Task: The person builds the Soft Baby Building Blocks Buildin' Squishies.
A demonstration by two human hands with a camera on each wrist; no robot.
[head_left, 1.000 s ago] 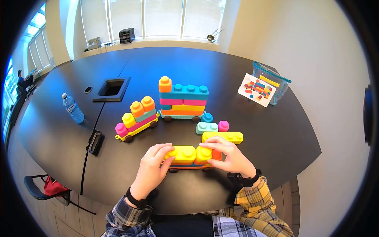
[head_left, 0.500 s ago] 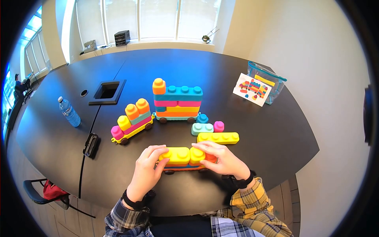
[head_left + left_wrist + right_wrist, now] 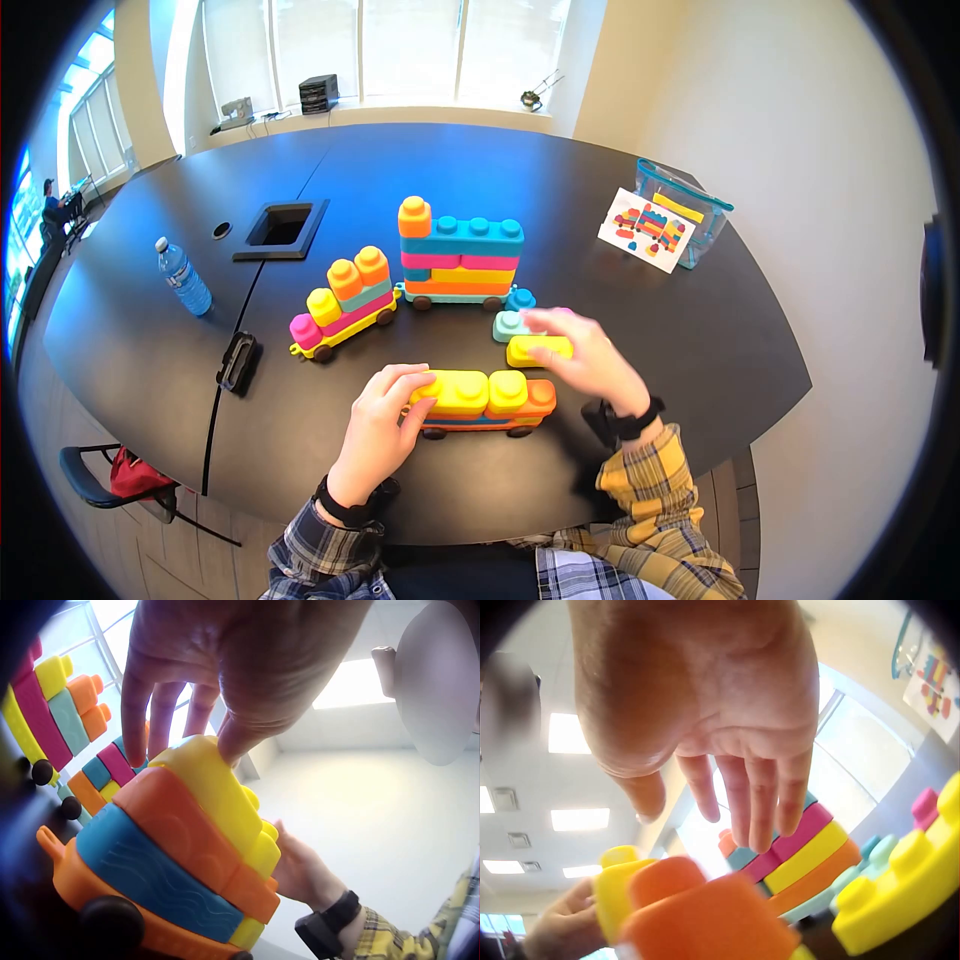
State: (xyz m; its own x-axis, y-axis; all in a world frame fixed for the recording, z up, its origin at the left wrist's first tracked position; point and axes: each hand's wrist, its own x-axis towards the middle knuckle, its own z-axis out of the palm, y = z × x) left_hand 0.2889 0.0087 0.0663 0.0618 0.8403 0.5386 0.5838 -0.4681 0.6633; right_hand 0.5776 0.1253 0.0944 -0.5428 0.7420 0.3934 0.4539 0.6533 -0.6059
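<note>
My left hand (image 3: pixel 375 430) holds the left end of a yellow toy block (image 3: pixel 462 388) on top of the near toy wagon, thumb on the near side and fingers on the far side. Below that block the wagon has orange, a wavy blue block (image 3: pixel 154 866) and an orange wheeled base. A small yellow block (image 3: pixel 507 390) sits beside it, with an orange block (image 3: pixel 541 396) at the right end. My right hand (image 3: pixel 598 368) hovers with extended fingers over a long yellow block (image 3: pixel 525 352), hiding part of it and of a pale teal block (image 3: pixel 507 325).
Behind stand a tall wagon of stacked blocks (image 3: pixel 462 246) and a stepped wagon (image 3: pixel 347 312), hitched together. A blue block (image 3: pixel 521 298) lies near them. A picture card (image 3: pixel 647 232) leans on a clear bag (image 3: pixel 705 235). Left are a water bottle (image 3: pixel 184 277) and a black case (image 3: pixel 237 362).
My right hand has let go of the small yellow block on the near wagon and moved forward and right over the loose blocks. The left hand keeps its hold.
</note>
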